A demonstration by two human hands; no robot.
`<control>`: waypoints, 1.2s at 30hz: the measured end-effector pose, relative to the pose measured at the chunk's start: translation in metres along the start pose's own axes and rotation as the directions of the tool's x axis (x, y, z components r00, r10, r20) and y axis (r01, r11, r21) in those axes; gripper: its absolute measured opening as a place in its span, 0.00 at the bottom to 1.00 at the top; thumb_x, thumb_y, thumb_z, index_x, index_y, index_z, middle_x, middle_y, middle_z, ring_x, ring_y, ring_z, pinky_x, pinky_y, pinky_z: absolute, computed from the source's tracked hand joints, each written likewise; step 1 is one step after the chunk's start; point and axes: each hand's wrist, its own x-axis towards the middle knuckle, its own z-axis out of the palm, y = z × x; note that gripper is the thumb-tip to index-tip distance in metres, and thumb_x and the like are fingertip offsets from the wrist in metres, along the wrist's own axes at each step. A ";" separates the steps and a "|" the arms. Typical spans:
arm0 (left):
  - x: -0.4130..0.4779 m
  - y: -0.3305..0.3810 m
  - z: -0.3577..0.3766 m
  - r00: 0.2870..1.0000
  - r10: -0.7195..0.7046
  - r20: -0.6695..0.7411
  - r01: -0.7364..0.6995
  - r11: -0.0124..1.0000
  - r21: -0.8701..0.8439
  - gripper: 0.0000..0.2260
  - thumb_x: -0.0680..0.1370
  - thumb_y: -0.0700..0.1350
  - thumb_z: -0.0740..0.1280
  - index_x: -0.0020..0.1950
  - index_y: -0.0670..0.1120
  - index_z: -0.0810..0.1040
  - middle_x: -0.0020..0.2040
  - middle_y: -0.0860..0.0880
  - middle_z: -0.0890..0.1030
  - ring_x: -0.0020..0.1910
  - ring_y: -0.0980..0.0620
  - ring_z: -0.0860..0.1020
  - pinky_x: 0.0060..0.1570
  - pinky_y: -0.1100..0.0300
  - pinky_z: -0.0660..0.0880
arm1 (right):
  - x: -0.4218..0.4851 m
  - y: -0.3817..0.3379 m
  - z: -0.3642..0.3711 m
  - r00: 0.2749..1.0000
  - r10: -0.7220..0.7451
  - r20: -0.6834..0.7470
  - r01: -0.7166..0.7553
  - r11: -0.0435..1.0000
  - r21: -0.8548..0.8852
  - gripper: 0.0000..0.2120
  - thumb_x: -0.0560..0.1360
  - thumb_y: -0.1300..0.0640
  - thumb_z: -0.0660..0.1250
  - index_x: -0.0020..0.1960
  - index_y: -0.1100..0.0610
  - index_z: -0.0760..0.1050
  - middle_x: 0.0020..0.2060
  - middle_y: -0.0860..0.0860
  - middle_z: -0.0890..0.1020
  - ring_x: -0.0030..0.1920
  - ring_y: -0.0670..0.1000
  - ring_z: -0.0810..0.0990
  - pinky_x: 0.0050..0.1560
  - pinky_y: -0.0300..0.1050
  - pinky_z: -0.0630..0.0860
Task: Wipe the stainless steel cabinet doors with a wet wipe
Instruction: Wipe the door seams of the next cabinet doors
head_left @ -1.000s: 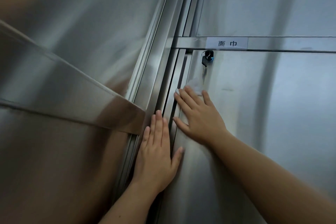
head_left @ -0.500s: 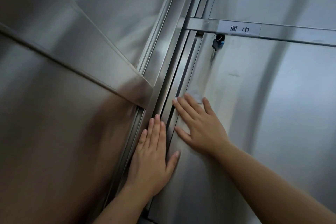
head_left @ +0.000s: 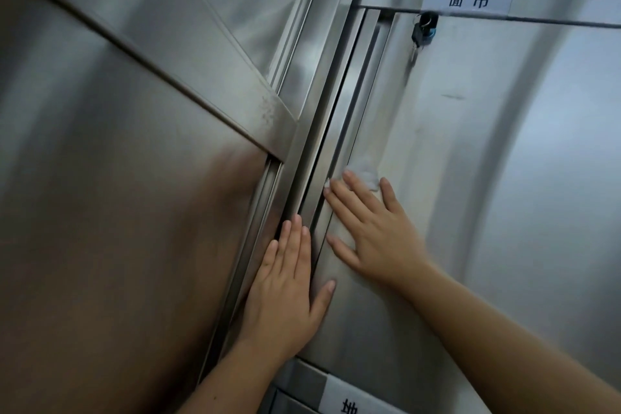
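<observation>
1. Left hand (head_left: 285, 289) lies flat, grip open, on the frame post beside the cabinet door (head_left: 470, 212)
2. Right hand (head_left: 373, 232), fingers spread flat, presses the wet wipe (head_left: 364, 171) against that door
3. Farther up, keys (head_left: 424, 31) hang under a white label (head_left: 467, 2)

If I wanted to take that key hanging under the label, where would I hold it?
Probably by the dark head of the key, pinched from the front and slightly below. It sticks out from the cabinet door, while the thin piece dangling beneath looks too slim to grip well.
</observation>
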 end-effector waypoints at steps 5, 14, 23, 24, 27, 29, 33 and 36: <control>-0.013 -0.001 0.006 1.000 -0.016 0.016 0.016 1.000 -0.001 0.33 0.80 0.59 0.43 0.71 0.34 0.63 0.72 0.37 0.61 0.70 0.39 0.61 0.69 0.56 0.47 | -0.015 -0.016 0.004 0.999 -0.022 0.030 0.022 1.000 0.001 0.30 0.76 0.41 0.48 0.72 0.57 0.64 0.70 0.53 0.68 0.72 0.55 0.61 0.69 0.62 0.56; -0.049 -0.004 0.016 0.992 -0.059 0.107 0.059 0.998 0.010 0.35 0.80 0.60 0.38 0.71 0.35 0.63 0.72 0.38 0.62 0.70 0.40 0.62 0.69 0.56 0.49 | -0.045 -0.046 0.014 0.993 -0.088 0.073 0.088 0.996 0.011 0.30 0.76 0.42 0.49 0.72 0.57 0.65 0.70 0.54 0.67 0.72 0.55 0.61 0.68 0.63 0.57; -0.081 -0.011 0.022 0.980 -0.060 0.188 0.047 0.996 0.072 0.34 0.78 0.62 0.44 0.72 0.36 0.61 0.73 0.38 0.60 0.71 0.42 0.61 0.69 0.56 0.48 | -0.069 -0.072 0.021 0.986 -0.121 0.113 0.116 0.992 0.057 0.29 0.77 0.43 0.49 0.72 0.57 0.63 0.71 0.54 0.67 0.73 0.55 0.59 0.69 0.64 0.53; -0.084 -0.011 0.022 0.977 -0.066 0.201 0.051 0.996 0.077 0.35 0.78 0.62 0.44 0.72 0.36 0.61 0.73 0.39 0.60 0.71 0.42 0.61 0.69 0.56 0.48 | -0.072 -0.076 0.022 0.985 -0.125 0.116 0.118 0.991 0.062 0.29 0.77 0.43 0.49 0.72 0.56 0.64 0.71 0.54 0.67 0.73 0.54 0.59 0.69 0.64 0.52; -0.091 -0.012 0.020 0.969 -0.080 0.232 0.061 0.994 0.087 0.35 0.79 0.62 0.40 0.72 0.36 0.62 0.73 0.39 0.61 0.71 0.42 0.62 0.69 0.55 0.47 | -0.084 -0.088 0.025 0.984 -0.141 0.109 0.132 0.987 0.086 0.29 0.76 0.43 0.49 0.72 0.56 0.65 0.70 0.54 0.68 0.72 0.54 0.60 0.71 0.62 0.51; -0.094 -0.012 0.019 0.967 -0.085 0.242 0.063 0.993 0.095 0.34 0.79 0.62 0.41 0.71 0.37 0.63 0.72 0.39 0.62 0.70 0.42 0.63 0.69 0.55 0.47 | -0.091 -0.095 0.026 0.983 -0.152 0.100 0.141 0.984 0.108 0.29 0.76 0.43 0.49 0.71 0.56 0.66 0.70 0.53 0.68 0.72 0.54 0.61 0.71 0.60 0.49; -0.101 -0.014 0.021 0.972 -0.063 0.228 0.039 0.993 0.109 0.32 0.75 0.58 0.50 0.70 0.37 0.65 0.71 0.38 0.63 0.70 0.42 0.64 0.69 0.54 0.48 | -0.099 -0.106 0.028 0.982 -0.167 0.083 0.157 0.980 0.119 0.27 0.76 0.44 0.51 0.70 0.56 0.69 0.68 0.52 0.71 0.71 0.53 0.64 0.69 0.58 0.51; -0.103 -0.015 0.022 0.970 -0.056 0.236 0.024 0.991 0.135 0.31 0.75 0.57 0.50 0.71 0.38 0.64 0.72 0.38 0.63 0.70 0.43 0.64 0.69 0.54 0.50 | -0.103 -0.110 0.027 0.976 -0.203 0.079 0.192 0.973 0.129 0.26 0.75 0.45 0.52 0.69 0.56 0.70 0.67 0.52 0.73 0.70 0.53 0.66 0.69 0.58 0.52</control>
